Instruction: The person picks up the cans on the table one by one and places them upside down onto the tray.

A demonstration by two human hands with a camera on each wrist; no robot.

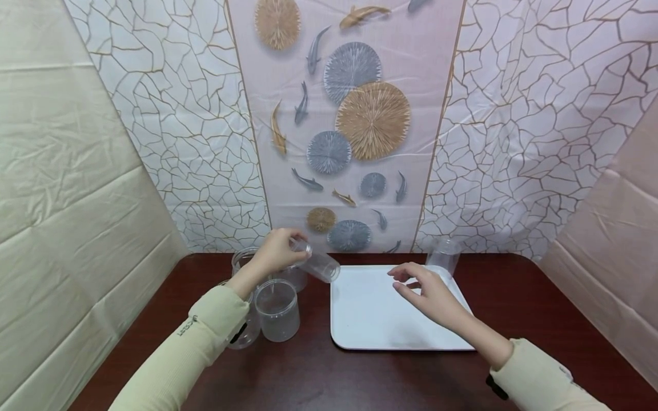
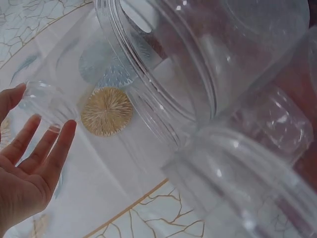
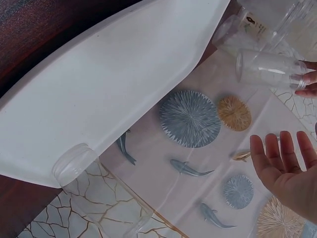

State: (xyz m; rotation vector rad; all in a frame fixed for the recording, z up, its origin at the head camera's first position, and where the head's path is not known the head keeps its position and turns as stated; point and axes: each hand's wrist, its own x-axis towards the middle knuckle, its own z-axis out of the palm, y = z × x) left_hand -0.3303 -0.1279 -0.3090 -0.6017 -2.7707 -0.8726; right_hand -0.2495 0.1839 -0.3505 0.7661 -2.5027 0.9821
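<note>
My left hand (image 1: 277,251) pinches a slim clear plastic jar (image 1: 323,267) by its threaded neck, thumb and fingertips around the mouth. The jar is tilted, its base pointing right and down toward the left back corner of a white tray (image 1: 380,325). In the right wrist view this jar (image 3: 267,68) looks see-through. Over the tray hovers my right hand (image 1: 432,294), fingers loosely bent and holding nothing. At the tray's back right corner is another slim clear jar (image 1: 443,257); the right wrist view shows its end (image 3: 74,166) against the tray rim.
Several wider clear jars crowd the table left of the tray, one with its open mouth up in front (image 1: 277,311). My left forearm passes over part of this group. Behind the dark red table (image 1: 308,371) hangs a patterned cloth (image 1: 354,188).
</note>
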